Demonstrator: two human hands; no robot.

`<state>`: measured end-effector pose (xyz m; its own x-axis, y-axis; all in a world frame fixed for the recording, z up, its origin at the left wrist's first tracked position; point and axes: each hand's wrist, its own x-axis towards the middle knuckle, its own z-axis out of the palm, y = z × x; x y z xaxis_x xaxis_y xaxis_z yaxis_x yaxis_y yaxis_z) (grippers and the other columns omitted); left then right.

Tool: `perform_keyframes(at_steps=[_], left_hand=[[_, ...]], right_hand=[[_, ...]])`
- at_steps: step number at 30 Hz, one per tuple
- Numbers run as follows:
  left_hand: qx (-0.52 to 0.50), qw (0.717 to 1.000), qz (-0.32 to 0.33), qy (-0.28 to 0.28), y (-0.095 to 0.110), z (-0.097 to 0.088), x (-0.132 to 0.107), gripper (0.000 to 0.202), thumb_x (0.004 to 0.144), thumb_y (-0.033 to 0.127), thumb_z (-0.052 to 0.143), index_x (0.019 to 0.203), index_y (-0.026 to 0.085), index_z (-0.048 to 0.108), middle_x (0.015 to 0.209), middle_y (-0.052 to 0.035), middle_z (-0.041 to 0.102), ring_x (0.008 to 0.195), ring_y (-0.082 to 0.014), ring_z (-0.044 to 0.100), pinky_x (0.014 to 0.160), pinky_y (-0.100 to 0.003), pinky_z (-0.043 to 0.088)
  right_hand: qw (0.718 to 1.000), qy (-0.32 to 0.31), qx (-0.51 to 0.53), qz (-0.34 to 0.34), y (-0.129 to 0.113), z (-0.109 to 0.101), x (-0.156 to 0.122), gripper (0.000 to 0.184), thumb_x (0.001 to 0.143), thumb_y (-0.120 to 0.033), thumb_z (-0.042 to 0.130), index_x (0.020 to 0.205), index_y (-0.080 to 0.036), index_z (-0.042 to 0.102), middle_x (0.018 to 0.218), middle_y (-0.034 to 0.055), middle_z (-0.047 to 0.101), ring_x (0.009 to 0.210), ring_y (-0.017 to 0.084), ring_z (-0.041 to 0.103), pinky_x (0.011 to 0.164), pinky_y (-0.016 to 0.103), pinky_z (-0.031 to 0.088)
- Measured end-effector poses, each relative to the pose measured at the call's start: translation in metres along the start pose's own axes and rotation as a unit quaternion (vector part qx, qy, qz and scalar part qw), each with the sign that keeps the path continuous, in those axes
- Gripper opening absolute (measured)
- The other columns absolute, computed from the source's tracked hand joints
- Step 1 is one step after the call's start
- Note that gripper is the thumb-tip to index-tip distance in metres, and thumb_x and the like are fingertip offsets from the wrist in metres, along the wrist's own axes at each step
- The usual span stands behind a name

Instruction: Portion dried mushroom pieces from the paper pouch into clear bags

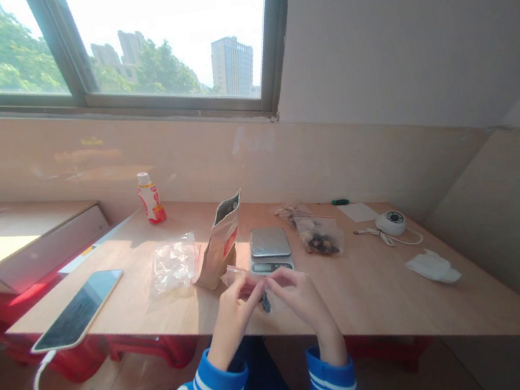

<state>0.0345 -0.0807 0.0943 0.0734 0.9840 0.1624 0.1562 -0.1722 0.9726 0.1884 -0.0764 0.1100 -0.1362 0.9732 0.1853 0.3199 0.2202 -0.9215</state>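
Observation:
Over the near edge of the wooden table (377, 295), my left hand (236, 308) and my right hand (299, 295) meet, fingers pinched together on a small clear plastic bag (236, 277) whose top they hold between them. A small dark piece (266, 301) hangs below the fingertips. Just behind the hands sits a small digital scale (269, 249) with a bare steel platform. Left of it stands an opened brown paper pouch (221, 243).
A pile of clear zip bags (173, 266) lies left of the pouch, and a filled clear bag (319, 237) lies right of the scale. A phone (79, 309) on a white cable, a small drink bottle (150, 199), a round white device (391, 223) and a crumpled tissue (431, 266) also rest on the table.

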Motion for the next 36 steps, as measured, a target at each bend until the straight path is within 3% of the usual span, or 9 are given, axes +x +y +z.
perform_keyframes(at_steps=[4,9,12,15,18,23,25,29,36], left_hand=[[0.031,0.999,0.029,0.01,0.006,0.005,-0.002,0.027,0.08,0.041,0.057,0.069,0.018,0.06,0.068,-0.0017,0.064,0.067,-0.0159,0.06,0.068,-0.026,0.047],[0.07,0.997,0.026,0.006,0.011,0.007,-0.006,0.027,0.078,0.041,0.057,0.062,0.019,0.055,0.062,0.001,0.057,0.064,-0.0136,0.053,0.064,-0.024,0.042],[0.036,0.999,-0.003,-0.023,0.004,0.004,-0.002,0.038,0.082,0.051,0.05,0.065,0.018,0.058,0.067,-0.0022,0.062,0.068,-0.016,0.057,0.068,-0.027,0.044],[-0.034,0.999,-0.017,-0.005,-0.013,0.0,0.006,0.048,0.085,0.056,0.039,0.071,0.017,0.061,0.074,-0.0072,0.066,0.071,-0.0184,0.061,0.069,-0.031,0.047],[-0.086,0.995,-0.04,-0.028,-0.03,0.001,0.011,0.041,0.077,0.051,0.058,0.098,0.017,0.064,0.104,-0.0119,0.069,0.09,-0.0225,0.065,0.08,-0.035,0.051],[-0.214,0.971,-0.059,-0.086,-0.04,0.016,0.007,0.072,0.066,0.043,0.075,0.13,0.021,0.051,0.134,-0.0144,0.057,0.118,-0.0283,0.057,0.099,-0.042,0.046],[-0.246,0.965,-0.065,-0.068,-0.04,0.019,0.006,0.074,0.069,0.041,0.074,0.135,0.021,0.045,0.135,-0.0152,0.056,0.119,-0.0286,0.057,0.101,-0.044,0.045],[-0.239,0.967,-0.086,-0.026,-0.043,0.016,0.011,0.077,0.069,0.041,0.075,0.135,0.018,0.042,0.126,-0.0164,0.062,0.108,-0.0277,0.064,0.097,-0.044,0.049],[-0.213,0.976,-0.045,-0.006,-0.047,0.007,0.012,0.068,0.069,0.041,0.074,0.13,0.018,0.05,0.121,-0.0133,0.066,0.109,-0.0279,0.064,0.096,-0.044,0.05]], right_hand=[[0.998,0.066,-0.021,0.006,0.003,0.001,0.002,0.024,0.082,-0.039,0.059,0.076,-0.018,0.068,0.074,0.0052,0.072,0.07,0.02,0.067,0.065,0.028,0.052],[0.954,0.3,-0.012,0.028,0.012,-0.009,0.005,0.034,0.084,-0.048,0.053,0.089,-0.017,0.065,0.084,0.0102,0.072,0.073,0.023,0.066,0.067,0.034,0.052],[0.944,0.329,0.024,0.021,0.014,-0.019,0.003,0.039,0.082,-0.052,0.056,0.092,-0.016,0.065,0.089,0.012,0.073,0.071,0.023,0.066,0.068,0.035,0.053],[0.94,0.332,0.08,0.02,0.009,-0.024,0.0,0.041,0.081,-0.053,0.059,0.093,-0.015,0.065,0.088,0.0121,0.073,0.066,0.02,0.065,0.063,0.032,0.053],[0.937,0.317,0.148,0.022,0.002,-0.021,-0.001,0.041,0.079,-0.053,0.063,0.094,-0.015,0.065,0.087,0.0109,0.072,0.062,0.018,0.063,0.056,0.03,0.051],[0.949,0.225,0.216,0.049,-0.001,-0.011,0.003,0.044,0.077,-0.054,0.063,0.094,-0.014,0.065,0.086,0.0096,0.071,0.06,0.017,0.062,0.052,0.029,0.051],[0.957,0.214,0.189,0.045,-0.001,-0.008,0.004,0.046,0.078,-0.054,0.062,0.103,-0.015,0.062,0.092,0.0109,0.071,0.067,0.019,0.065,0.057,0.031,0.054],[0.948,0.312,0.062,-0.015,-0.005,-0.006,0.002,0.045,0.08,-0.047,0.061,0.114,-0.018,0.055,0.112,0.013,0.065,0.097,0.023,0.064,0.085,0.037,0.053],[0.992,0.118,0.018,-0.03,-0.003,-0.003,0.009,0.025,0.089,-0.033,0.05,0.103,-0.019,0.065,0.105,0.0088,0.07,0.096,0.022,0.066,0.086,0.035,0.052]])
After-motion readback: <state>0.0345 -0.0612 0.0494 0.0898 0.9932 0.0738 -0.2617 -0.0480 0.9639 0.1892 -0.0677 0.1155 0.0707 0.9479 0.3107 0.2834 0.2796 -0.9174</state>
